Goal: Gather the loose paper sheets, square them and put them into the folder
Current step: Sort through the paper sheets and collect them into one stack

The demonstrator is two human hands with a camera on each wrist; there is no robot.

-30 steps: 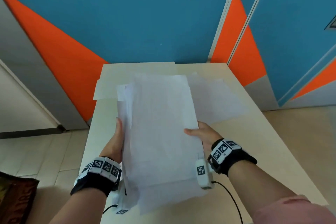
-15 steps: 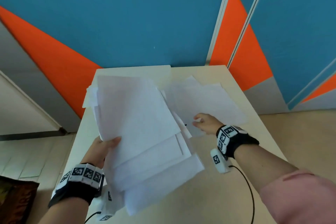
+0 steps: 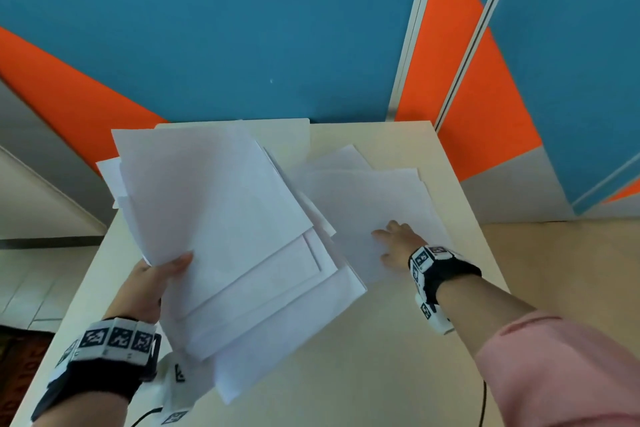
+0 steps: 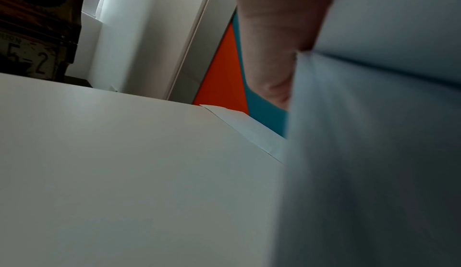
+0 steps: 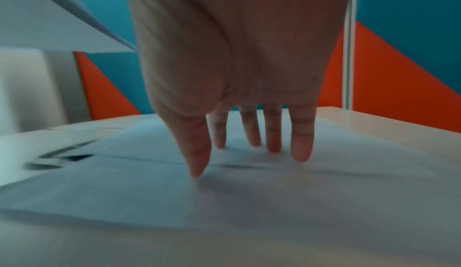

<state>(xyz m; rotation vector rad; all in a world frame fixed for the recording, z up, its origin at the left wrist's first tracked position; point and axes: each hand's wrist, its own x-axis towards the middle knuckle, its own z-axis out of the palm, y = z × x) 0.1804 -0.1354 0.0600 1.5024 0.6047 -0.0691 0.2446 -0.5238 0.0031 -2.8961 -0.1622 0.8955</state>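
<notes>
Since a second ago the right hand (image 3: pixel 398 246) has been taken off the gathered stack (image 3: pixel 221 229), now gripped aloft by the left hand (image 3: pixel 152 288) alone, and laid flat-fingered on the remaining sheets (image 3: pixel 374 201) on the surface (image 3: pixel 346 357), likely for collecting.

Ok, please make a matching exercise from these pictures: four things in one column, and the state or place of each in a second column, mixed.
1. left hand
2. right hand
3. fanned stack of white paper sheets
4. cream paper folder

a. lifted, uneven
b. flat at the table's far edge
c. holds the stack
d. fingers straight on loose white sheets

Pairs: 1-c, 2-d, 3-a, 4-b
</notes>
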